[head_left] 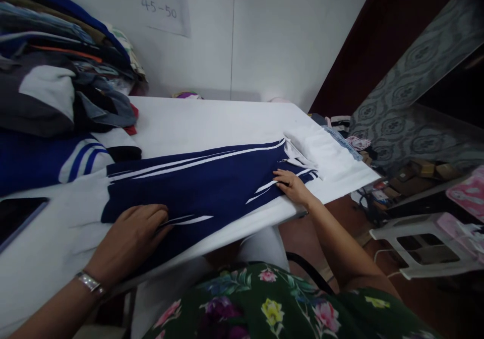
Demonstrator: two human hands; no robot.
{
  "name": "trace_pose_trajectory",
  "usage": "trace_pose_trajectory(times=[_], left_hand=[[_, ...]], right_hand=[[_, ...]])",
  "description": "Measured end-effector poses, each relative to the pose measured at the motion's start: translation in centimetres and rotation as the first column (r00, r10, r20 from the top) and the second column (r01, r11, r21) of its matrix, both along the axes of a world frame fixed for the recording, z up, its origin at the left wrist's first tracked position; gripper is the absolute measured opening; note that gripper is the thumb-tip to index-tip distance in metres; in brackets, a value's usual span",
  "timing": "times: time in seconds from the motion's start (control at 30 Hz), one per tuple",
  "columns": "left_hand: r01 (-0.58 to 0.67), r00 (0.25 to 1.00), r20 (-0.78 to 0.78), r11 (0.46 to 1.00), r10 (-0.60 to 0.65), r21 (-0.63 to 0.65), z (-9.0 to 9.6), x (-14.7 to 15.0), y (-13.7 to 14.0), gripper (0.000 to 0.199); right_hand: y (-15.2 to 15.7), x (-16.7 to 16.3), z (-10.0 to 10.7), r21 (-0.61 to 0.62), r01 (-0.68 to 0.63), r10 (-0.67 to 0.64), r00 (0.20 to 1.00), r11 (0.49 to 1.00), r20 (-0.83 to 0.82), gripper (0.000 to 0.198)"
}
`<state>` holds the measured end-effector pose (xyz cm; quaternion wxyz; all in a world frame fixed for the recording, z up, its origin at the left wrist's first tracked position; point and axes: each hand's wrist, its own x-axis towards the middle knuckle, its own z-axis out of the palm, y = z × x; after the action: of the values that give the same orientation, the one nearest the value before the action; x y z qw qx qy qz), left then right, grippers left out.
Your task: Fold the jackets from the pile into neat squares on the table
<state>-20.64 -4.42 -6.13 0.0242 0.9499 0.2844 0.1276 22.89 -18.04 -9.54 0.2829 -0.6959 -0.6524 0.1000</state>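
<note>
A navy garment (196, 182) with white stripes along its long edges lies stretched out across the white table. Whether it is trousers or a top, I cannot tell. My left hand (138, 228), a metal watch on its wrist, is at the near left part of the garment, fingers bent and thumb close to them, with a fold of the cloth between. Toward the garment's right end, my right hand (293, 185) rests on the cloth with its fingers spread. Just beyond it, white cloth (295, 155) shows at the garment's end.
A tall pile of folded clothes (56, 76) stands at the left on the white table (212, 119). A dark phone-like device (18, 218) lies at the left edge. Handwritten paper (162, 11) hangs on the wall. At the right are a white plastic stool (423, 243) and cardboard boxes (412, 177).
</note>
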Motion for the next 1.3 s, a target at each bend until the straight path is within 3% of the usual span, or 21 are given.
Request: trace_pose_trajectory(times=[0.1,0.2,0.3,0.43,0.53,0.63,0.7,0.83,0.87,0.93,1.03,1.13,1.3], left_hand=[[0.01,1.0,-0.004,0.999,-0.011,-0.031,0.1,0.0,0.1,0.027],[-0.019,1.0,-0.007,0.998,0.018,-0.053,0.4,0.2,-0.1,0.026],[-0.047,0.999,-0.022,0.997,0.046,-0.062,0.7,0.5,-0.4,0.028],[-0.095,0.994,-0.055,0.993,0.091,-0.074,1.1,0.8,-0.7,0.032],[-0.13,0.989,-0.077,0.989,0.124,-0.066,1.3,1.2,-0.9,0.03],[-0.135,0.988,-0.085,0.988,0.128,-0.072,1.5,1.1,-1.1,0.027],[-0.119,0.99,-0.085,0.985,0.109,-0.122,1.8,0.8,-1.1,0.029],[-0.137,0.99,-0.064,0.96,0.126,-0.245,3.3,0.0,0.6,0.039],[-0.163,0.987,-0.049,0.959,0.155,-0.234,3.7,-0.2,1.4,0.04],[-0.218,0.976,-0.025,0.964,0.217,-0.155,4.3,-0.1,3.5,0.04],[-0.282,0.959,-0.047,0.959,0.28,-0.036,4.3,0.3,7.0,0.036],[-0.352,0.93,-0.113,0.936,0.349,-0.013,3.3,0.9,9.6,0.039],[-0.434,0.875,-0.254,0.9,0.412,-0.034,1.7,1.3,11.2,0.045]], right_hand=[[-0.2,-0.3,0.6,-0.049,-0.006,0.004,0.999,0.999,-0.035,0.039],[0.0,-1.9,1.8,0.034,-0.063,0.066,0.995,0.997,-0.08,0.046],[0.5,-4.8,3.0,0.053,-0.23,0.233,0.971,0.972,-0.046,0.05],[1.5,-9.3,3.7,-0.071,-0.468,0.472,0.88,0.881,0.059,0.059],[2.7,-11.8,3.5,-0.063,-0.555,0.558,0.816,0.829,0.151,0.039],[3.6,-13.2,3.0,-0.034,-0.524,0.523,0.839,0.851,0.151,0.022],[3.8,-13.7,2.9,-0.058,-0.513,0.516,0.851,0.857,0.099,0.021],[4.3,-12.8,3.6,-0.052,-0.594,0.588,0.802,0.802,-0.104,0.024],[4.9,-12.2,3.9,-0.007,-0.585,0.577,0.801,0.811,-0.16,0.023],[6.9,-10.4,4.3,0.098,-0.472,0.482,0.848,0.876,-0.219,0.02],[11.0,-7.3,4.3,0.1,-0.154,0.165,0.98,0.983,-0.112,0.025],[14.7,-4.6,3.6,-0.018,0.038,-0.036,0.997,0.999,0.068,0.035],[17.0,-2.6,2.4,-0.101,0.059,-0.047,0.992,0.993,0.117,0.023]])
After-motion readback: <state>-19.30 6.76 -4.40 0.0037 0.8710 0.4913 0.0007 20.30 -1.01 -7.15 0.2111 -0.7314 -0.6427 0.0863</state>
